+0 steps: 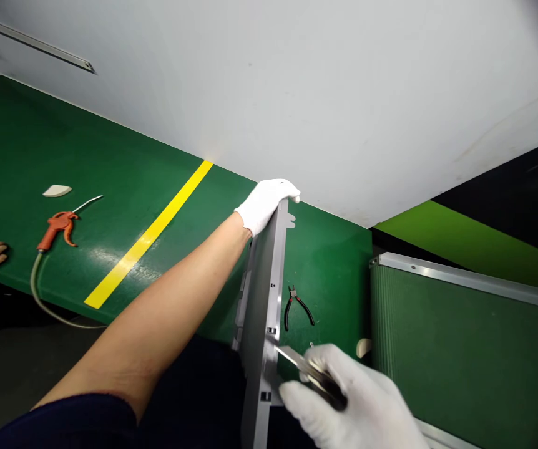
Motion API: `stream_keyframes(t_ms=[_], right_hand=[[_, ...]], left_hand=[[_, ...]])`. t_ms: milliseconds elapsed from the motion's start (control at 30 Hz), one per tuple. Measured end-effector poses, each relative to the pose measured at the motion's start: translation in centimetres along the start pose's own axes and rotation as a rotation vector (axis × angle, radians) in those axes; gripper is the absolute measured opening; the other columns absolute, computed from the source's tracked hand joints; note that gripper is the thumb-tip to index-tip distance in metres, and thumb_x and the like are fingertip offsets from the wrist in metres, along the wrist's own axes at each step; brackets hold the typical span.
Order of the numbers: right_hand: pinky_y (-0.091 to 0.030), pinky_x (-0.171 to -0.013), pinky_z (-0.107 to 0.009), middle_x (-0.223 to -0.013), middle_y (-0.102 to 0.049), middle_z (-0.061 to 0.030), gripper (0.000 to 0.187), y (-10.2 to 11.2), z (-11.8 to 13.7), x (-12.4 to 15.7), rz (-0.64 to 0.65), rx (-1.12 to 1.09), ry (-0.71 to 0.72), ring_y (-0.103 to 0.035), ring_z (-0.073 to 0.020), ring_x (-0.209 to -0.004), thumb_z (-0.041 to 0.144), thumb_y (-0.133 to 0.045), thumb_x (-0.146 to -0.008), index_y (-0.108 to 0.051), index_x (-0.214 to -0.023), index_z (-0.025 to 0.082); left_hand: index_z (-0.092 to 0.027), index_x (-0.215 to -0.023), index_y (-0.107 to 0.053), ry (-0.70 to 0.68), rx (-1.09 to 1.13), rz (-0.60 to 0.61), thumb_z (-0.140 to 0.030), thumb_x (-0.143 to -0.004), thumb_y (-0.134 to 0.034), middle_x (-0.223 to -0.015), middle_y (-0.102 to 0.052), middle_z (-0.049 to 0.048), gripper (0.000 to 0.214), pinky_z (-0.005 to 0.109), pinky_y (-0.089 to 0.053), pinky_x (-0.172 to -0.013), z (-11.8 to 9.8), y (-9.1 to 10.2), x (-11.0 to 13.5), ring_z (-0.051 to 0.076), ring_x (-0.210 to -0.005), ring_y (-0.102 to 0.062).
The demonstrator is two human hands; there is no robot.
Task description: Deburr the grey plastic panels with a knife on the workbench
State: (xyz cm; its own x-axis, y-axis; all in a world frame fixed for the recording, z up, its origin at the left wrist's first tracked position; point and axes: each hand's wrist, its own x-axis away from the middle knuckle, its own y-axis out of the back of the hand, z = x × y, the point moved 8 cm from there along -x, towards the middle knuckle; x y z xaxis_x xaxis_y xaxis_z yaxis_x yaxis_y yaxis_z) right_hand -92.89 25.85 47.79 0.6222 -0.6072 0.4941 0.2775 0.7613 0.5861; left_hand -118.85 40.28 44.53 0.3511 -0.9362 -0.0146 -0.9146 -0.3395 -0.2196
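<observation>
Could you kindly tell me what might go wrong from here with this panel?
The panel stands tilted on edge, gripped at the top by the left hand, so it could tip. The flat metal tool in the right hand sits at the panel's slotted edge and might slip and scratch it. The pliers lie close enough that a falling panel could hit them.

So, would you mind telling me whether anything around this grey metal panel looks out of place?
The grey metal panel shows no obvious damage. The odd thing is the orange air blow gun lying loose on the green bench mat, its hose drooping over the bench edge.
</observation>
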Motion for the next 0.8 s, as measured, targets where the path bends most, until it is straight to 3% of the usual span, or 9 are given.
stream_keyframes(t_ms=[133, 233, 300, 400, 533, 667, 800], right_hand=[[-0.033, -0.052, -0.025, -0.062, -0.049, 0.0055, 0.041, -1.8, 1.4, -2.4, 0.091, -0.229, -0.198, -0.044, -0.012, -0.06, 0.052, -0.078, -0.077, -0.049, -0.07, 0.023], [-0.031, -0.053, -0.024, -0.062, -0.042, 0.0068, 0.05, -1.4, 2.5, -4.6, 0.064, -0.394, -0.151, -0.038, -0.0107, -0.06, 0.054, -0.08, -0.075, -0.042, -0.067, 0.022], [-0.03, -0.052, -0.025, -0.062, -0.039, 0.0069, 0.054, 0.6, 2.4, -5.9, -0.057, -0.415, -0.092, -0.034, -0.0107, -0.06, 0.061, -0.078, -0.078, -0.041, -0.067, 0.022], [-0.03, -0.053, -0.026, -0.064, -0.041, 0.0059, 0.05, 4.0, 1.7, -7.4, -0.247, -0.349, 0.006, -0.034, -0.0118, -0.059, 0.067, -0.064, -0.089, -0.05, -0.073, 0.022], [-0.032, -0.055, -0.028, -0.067, -0.05, 0.0046, 0.048, 6.6, 2.5, -9.7, -0.208, -0.257, 0.167, -0.041, -0.0131, -0.059, 0.066, -0.045, -0.1, -0.06, -0.083, 0.023], [-0.037, -0.062, -0.028, -0.065, -0.053, 0.0048, 0.051, 8.9, 4.6, -12.9, -0.214, -0.037, 0.291, -0.047, -0.0133, -0.062, 0.064, -0.045, -0.102, -0.055, -0.074, 0.023], [-0.035, -0.06, -0.029, -0.063, -0.051, 0.005, 0.057, 10.3, 6.5, -15.8, -0.276, 0.277, 0.306, -0.045, -0.0139, -0.061, 0.07, -0.036, -0.102, -0.05, -0.072, 0.024]], left_hand=[[-0.016, -0.067, -0.066, 0.018, -0.025, 0.005, -0.017, -0.084, -0.06, -0.064, -0.056, -0.0012, 0.018, 0.026, -0.039, -0.064, 0.2, -0.1, -0.1, 0.009, -0.059, -0.048], [-0.016, -0.066, -0.065, 0.022, 0.008, 0.004, -0.018, -0.085, -0.062, -0.065, -0.058, -0.0009, 0.019, 0.025, -0.038, -0.061, 0.3, -0.1, -0.1, 0.008, -0.058, -0.046], [-0.016, -0.065, -0.064, 0.022, 0.042, 0.005, -0.02, -0.084, -0.064, -0.068, -0.059, -0.0004, 0.019, 0.025, -0.037, -0.057, 0.3, 0.0, 0.0, 0.008, -0.057, -0.046], [-0.016, -0.064, -0.062, 0.035, 0.067, 0.004, -0.026, -0.084, -0.069, -0.066, -0.056, -0.0009, 0.023, 0.025, -0.036, -0.052, 0.1, 0.0, 0.4, 0.008, -0.055, -0.046], [-0.018, -0.06, -0.054, 0.092, 0.082, 0.022, -0.039, -0.085, -0.072, -0.057, -0.045, -0.003, 0.038, 0.025, -0.039, -0.051, -0.1, 0.0, 0.6, 0.009, -0.051, -0.041], [-0.02, -0.061, -0.049, 0.219, 0.113, 0.06, -0.05, -0.084, -0.073, -0.059, -0.042, -0.0034, 0.045, 0.027, -0.042, -0.049, 0.6, 0.0, 0.2, 0.01, -0.049, -0.04], [-0.02, -0.061, -0.05, 0.22, 0.095, 0.082, -0.055, -0.087, -0.071, -0.061, -0.045, -0.0016, 0.047, 0.027, -0.044, -0.054, 0.4, 0.1, -0.2, 0.012, -0.053, -0.045]])
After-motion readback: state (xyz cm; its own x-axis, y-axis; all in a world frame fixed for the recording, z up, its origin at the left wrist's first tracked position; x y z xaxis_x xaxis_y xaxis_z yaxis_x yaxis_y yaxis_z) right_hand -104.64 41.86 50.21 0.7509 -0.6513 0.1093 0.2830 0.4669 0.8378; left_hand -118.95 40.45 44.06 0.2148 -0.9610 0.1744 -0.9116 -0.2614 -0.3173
